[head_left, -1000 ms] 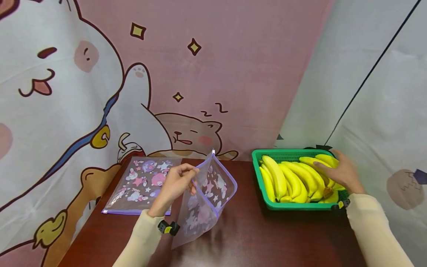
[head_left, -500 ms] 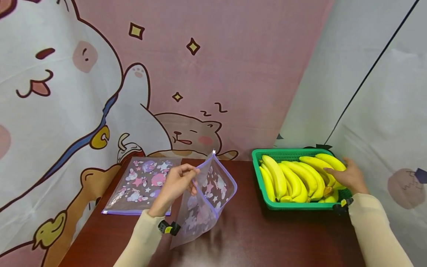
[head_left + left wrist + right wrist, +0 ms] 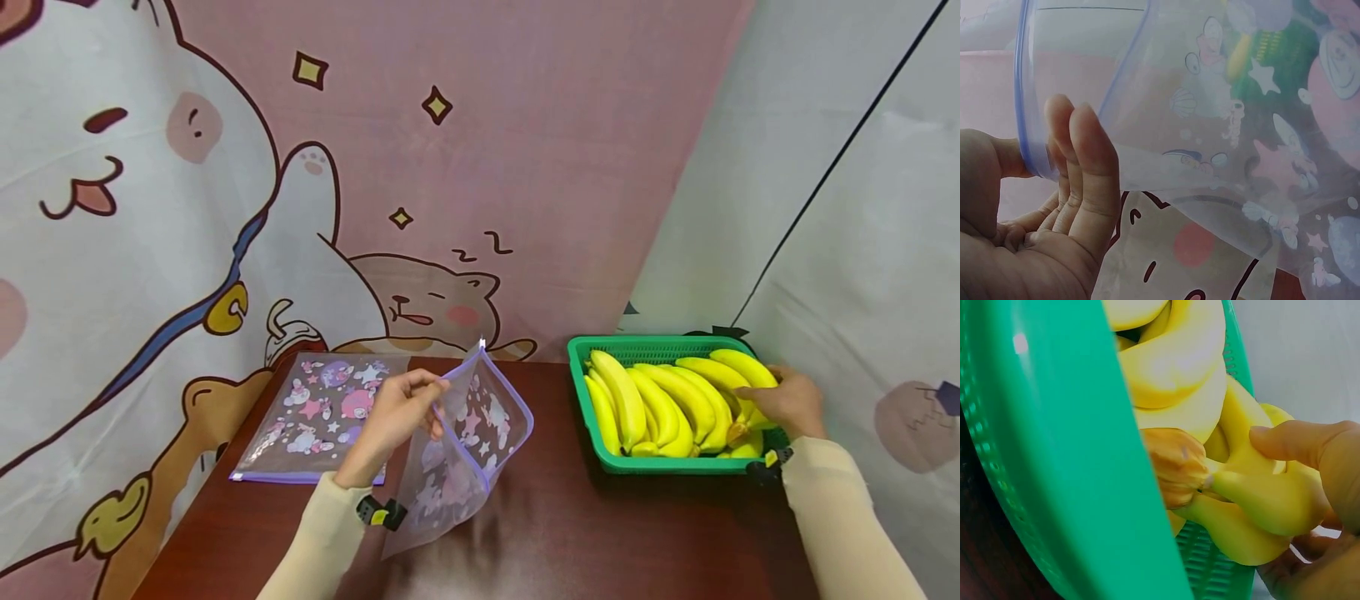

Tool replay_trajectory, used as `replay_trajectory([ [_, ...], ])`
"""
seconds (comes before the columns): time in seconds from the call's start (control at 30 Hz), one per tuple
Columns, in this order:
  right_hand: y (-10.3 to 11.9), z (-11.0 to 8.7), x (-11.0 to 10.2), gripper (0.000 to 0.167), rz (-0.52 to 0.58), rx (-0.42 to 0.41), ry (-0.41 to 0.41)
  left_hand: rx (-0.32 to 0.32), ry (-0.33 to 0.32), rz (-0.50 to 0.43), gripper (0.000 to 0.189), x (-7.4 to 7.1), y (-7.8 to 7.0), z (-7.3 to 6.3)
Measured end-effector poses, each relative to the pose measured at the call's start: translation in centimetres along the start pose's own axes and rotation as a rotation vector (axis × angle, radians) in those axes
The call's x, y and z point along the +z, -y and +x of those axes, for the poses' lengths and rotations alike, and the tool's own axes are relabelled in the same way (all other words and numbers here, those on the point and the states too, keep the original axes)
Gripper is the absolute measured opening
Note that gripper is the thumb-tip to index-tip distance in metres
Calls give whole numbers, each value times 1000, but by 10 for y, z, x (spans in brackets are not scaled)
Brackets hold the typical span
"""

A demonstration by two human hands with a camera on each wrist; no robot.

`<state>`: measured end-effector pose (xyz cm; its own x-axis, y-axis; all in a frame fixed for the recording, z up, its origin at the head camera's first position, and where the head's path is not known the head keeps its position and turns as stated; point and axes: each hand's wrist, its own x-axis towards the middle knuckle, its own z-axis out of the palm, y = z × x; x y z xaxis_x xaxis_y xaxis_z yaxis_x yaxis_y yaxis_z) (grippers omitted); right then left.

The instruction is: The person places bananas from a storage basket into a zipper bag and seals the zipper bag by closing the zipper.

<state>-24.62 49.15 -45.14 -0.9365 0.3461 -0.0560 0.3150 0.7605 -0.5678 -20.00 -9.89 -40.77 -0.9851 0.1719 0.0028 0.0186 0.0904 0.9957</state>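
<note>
My left hand [image 3: 405, 408] pinches the purple-edged rim of a clear zipper bag [image 3: 450, 483] between thumb and fingers. The bag hangs with its mouth spread apart, printed with pink and purple cartoon figures; its white slider sits at the top corner. At the right, a green plastic basket [image 3: 622, 462] holds yellow bananas [image 3: 678, 392]. My right hand [image 3: 791, 400] grips a bunch of bananas [image 3: 1260, 500] at the basket's right side, thumb on top and fingers curled underneath. A brown stem end joins this bunch in the right wrist view.
A second clear zipper bag [image 3: 322, 408] of the same print lies flat on the dark red-brown table [image 3: 570, 533], left of the held bag. Behind the table hangs a pink and white cartoon cloth [image 3: 570, 167].
My right hand has shifted from over the bananas to their outer right side and closed round the bunch. The left hand and its bag have stayed in place.
</note>
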Motion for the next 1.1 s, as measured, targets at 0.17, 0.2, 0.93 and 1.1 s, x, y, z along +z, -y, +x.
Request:
replay_trajectory([
  [0.17, 3, 2, -2, 91, -24, -3, 28, 6, 1, -5, 26, 0, 0, -1],
  [0.2, 3, 2, -3, 93, -29, 0, 41, 5, 0, -5, 25, 0, 0, -2],
  [0.93, 12, -6, -23, 50, 57, 157, 163, -9, -4, -2, 26, 0, 1, -5],
  [1.1, 14, -9, -24, 82, 137, 182, 180, -6, 2, -5, 27, -1, 2, -5],
])
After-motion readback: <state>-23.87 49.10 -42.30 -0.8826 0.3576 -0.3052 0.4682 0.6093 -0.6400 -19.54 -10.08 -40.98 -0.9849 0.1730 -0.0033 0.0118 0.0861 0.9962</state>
